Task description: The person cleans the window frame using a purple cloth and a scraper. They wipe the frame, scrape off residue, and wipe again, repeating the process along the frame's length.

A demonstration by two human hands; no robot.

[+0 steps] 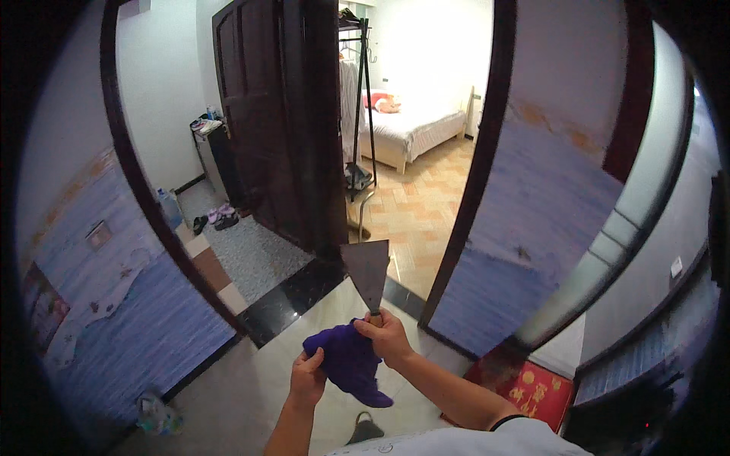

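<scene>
My right hand (389, 336) grips the wooden handle of a wide-bladed putty knife (369, 268), its flat metal blade pointing up and away from me. The same hand also pinches one edge of a purple cloth (349, 362). At the cloth's left corner, my left hand (308, 370) holds it between thumb and fingers. The cloth hangs loosely between both hands, its lower end dangling. Part of the handle is hidden by my right fingers.
Ahead, a dark wooden door (259, 114) stands ajar beside a room with a bed (413, 128) and a black clothes rack (363, 108). Blue-papered walls (165, 325) flank me, the paper partly peeled. A red mat (539, 393) lies right, a plastic bag (157, 415) left.
</scene>
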